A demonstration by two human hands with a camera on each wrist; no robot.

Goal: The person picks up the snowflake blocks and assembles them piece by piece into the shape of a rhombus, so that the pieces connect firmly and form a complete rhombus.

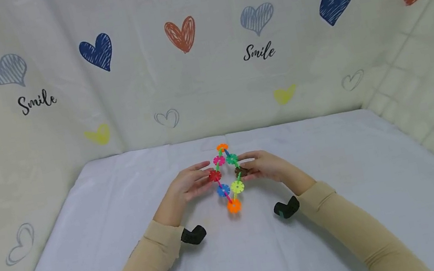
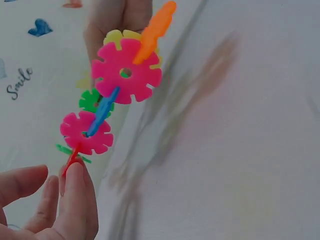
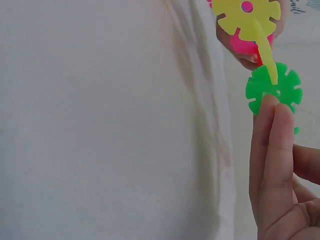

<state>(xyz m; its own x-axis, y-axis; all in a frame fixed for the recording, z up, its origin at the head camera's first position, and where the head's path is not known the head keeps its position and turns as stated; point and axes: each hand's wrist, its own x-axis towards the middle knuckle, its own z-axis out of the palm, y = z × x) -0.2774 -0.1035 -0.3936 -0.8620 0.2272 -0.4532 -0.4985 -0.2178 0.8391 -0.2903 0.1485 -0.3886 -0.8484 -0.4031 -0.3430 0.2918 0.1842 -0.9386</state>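
Observation:
A loop of notched plastic snowflake discs [image 1: 234,206], in orange, pink, red, blue, yellow and green, is held up over the table between both hands. My left hand [image 1: 192,182] pinches its left side; in the left wrist view the thumb and a finger grip a red disc [image 2: 71,159] seen edge-on. Opposite, my right hand [image 1: 266,165] pinches the right side, with two fingertips on a green disc [image 3: 274,86] in the right wrist view. A yellow disc [image 3: 245,17] and a pink disc [image 2: 112,70] show larger, nearer the wrist cameras.
A white cloth covers the table [image 1: 239,262]. Behind it hangs a pale backdrop [image 1: 225,85] printed with hearts and the word Smile. Black wrist devices [image 1: 193,235] stick out from both beige sleeves [image 1: 149,268].

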